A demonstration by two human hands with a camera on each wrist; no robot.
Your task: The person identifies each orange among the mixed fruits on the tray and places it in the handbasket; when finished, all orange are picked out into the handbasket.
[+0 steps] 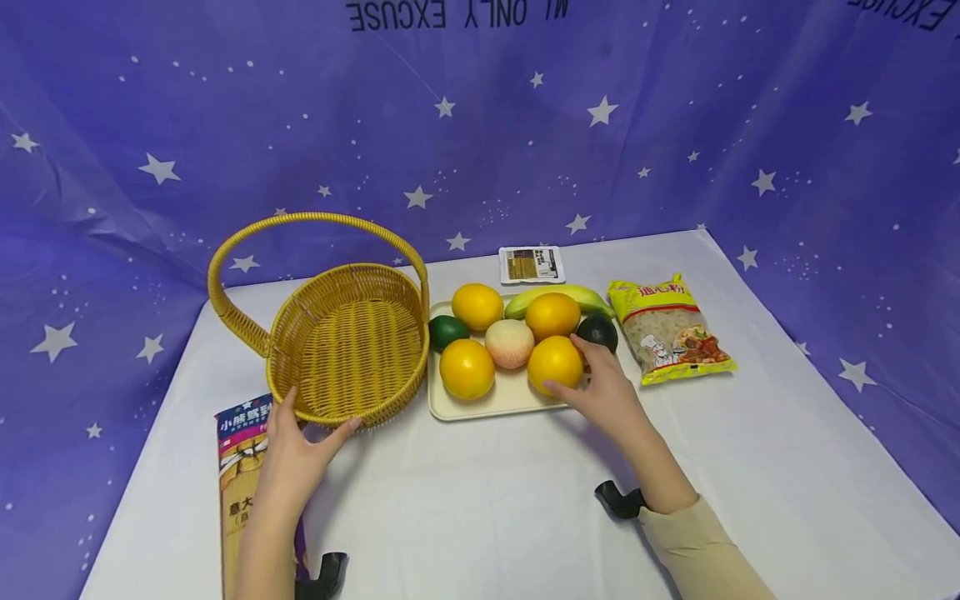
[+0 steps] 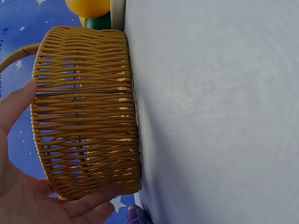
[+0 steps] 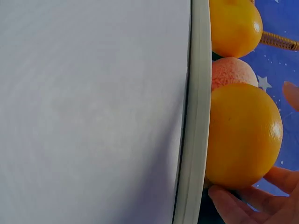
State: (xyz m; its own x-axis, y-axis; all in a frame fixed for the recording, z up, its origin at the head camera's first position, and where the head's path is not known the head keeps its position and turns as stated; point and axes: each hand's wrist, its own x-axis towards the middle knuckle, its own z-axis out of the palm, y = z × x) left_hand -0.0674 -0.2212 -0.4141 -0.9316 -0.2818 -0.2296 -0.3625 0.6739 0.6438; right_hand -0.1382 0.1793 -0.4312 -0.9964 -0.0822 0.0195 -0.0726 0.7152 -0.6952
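My left hand [image 1: 296, 450] is spread at the near side of a woven basket [image 1: 277, 342]. In the left wrist view its thumb touches the basket's rim, and the other fingers lie nearly straight along the wall. My right hand [image 1: 607, 392] is at the near-right orange [image 1: 555, 364] on a cream tray [image 1: 450, 411]. In the right wrist view, fingers [image 3: 229, 205] lie beside the orange, while the thumb stands apart above it. Around it on the tray are a peach [image 1: 509, 344], another orange [image 1: 467, 369], and a dark green avocado-like fruit [image 1: 597, 331].
The tray also bears a green fruit [image 1: 448, 332], yellow fruits at the back [image 1: 477, 307] and a banana [image 1: 592, 298]. A pasta bag [image 1: 671, 329] lies right of it, a small packet [image 1: 532, 264] behind. A long spaghetti pack [image 1: 242, 467] lies partly under my left arm.
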